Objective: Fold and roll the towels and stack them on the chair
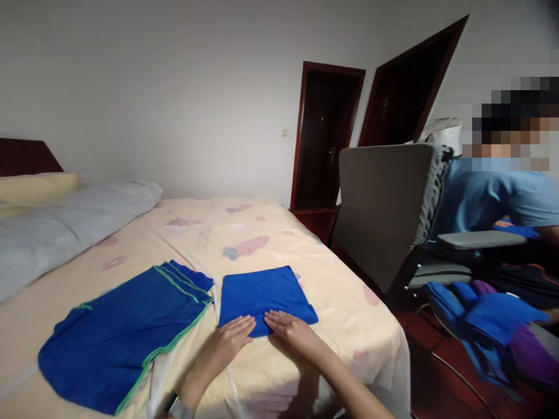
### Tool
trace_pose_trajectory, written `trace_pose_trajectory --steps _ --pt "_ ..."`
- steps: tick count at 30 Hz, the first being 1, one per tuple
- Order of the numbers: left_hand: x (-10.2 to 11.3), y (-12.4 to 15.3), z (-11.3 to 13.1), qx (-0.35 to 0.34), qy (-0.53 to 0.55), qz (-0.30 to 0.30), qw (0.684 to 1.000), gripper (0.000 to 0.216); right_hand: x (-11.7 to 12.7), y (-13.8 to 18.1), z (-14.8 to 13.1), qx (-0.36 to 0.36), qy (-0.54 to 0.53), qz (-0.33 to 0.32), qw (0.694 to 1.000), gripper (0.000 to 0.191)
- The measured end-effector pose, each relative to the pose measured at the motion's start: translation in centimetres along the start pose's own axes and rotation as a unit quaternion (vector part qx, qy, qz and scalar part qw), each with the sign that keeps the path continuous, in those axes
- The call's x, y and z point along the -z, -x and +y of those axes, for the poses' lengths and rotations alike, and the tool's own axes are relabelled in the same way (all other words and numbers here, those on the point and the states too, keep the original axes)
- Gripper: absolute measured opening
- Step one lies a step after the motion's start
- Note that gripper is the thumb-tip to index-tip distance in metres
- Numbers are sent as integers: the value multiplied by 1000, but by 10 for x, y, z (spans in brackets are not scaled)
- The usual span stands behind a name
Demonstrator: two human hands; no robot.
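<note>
A folded blue garment (262, 294) lies on the bed near its front edge. My left hand (231, 336) and my right hand (290, 330) both rest flat on its near edge, fingers stretched out and side by side. Left of it a larger blue garment with green trim (126, 334) lies spread out on the sheet. Neither hand holds anything.
The bed has a cream patterned sheet (244, 233), with a grey duvet (56, 227) and a yellow pillow (35, 189) at the far left. A grey office chair (384, 209) stands at the right. Another person in a blue shirt (493, 198) sits beyond it, by a pile of blue and purple clothes (489, 326). Dark doors (327, 134) behind.
</note>
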State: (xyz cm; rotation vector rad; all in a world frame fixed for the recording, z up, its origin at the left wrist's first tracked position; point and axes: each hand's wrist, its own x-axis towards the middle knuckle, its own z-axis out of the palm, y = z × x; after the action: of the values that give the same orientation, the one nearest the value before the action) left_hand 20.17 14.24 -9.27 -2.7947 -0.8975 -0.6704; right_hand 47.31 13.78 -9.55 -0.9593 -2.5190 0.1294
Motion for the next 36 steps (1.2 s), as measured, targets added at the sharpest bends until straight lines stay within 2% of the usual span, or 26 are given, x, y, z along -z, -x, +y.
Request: trace_pose_trajectory --steps 5,9,14,20,24,27,29,32,36 --pt "15 39 -22 24 19 -6 1000 38 29 51 48 -82 -50 28 995 43" --pt "25 51 -34 49 68 -8 996 31 46 73 64 -130 -79 31 988 41" --pt "33 47 -32 82 105 -18 991 31 51 67 56 -133 -74 27 988 39" --pt "34 51 -31 111 81 35 990 39 54 64 45 -102 -1 48 994 54" --pt "31 52 -32 105 77 40 991 36 52 63 48 -129 -1 56 990 67" --pt "31 48 -33 141 97 49 984 33 55 59 52 -167 -52 57 983 64" --pt "32 40 -35 193 124 50 972 29 59 53 56 -206 -119 70 969 53" --pt "30 25 -41 274 167 68 945 33 62 40 66 -263 -229 112 931 42" --pt "20 8 -51 334 198 130 912 42 56 21 83 -337 -260 160 891 45"
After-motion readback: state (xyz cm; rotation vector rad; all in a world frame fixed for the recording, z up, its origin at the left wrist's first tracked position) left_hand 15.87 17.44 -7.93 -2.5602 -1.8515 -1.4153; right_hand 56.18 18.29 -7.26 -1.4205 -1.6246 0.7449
